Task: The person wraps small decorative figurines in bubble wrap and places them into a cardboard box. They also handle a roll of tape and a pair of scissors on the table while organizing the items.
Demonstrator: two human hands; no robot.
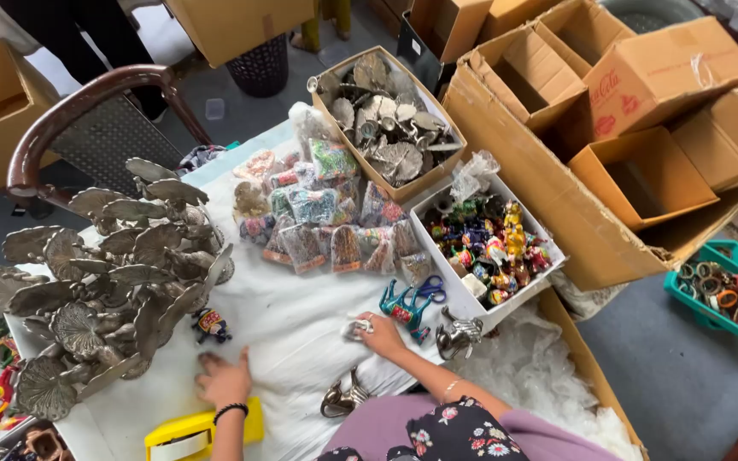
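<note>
White wrapping, small and crumpled, sits pinched in your right hand (380, 331) on the white table cover (284, 316). Left hand (224, 380) lies flat and empty on the cloth, fingers spread, steadying it. At two o'clock from the right hand: a teal painted figurine (403, 309) with blue-handled scissors (430, 290); at three, a silver metal animal (457, 335). At nine, a heap of grey metal leaves (104, 282). Keep the pinch light; work over bare cloth, clear of the figurines.

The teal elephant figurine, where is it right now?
In the head view, the teal elephant figurine stands right of centre on the white cloth, beside the right hand.
</note>
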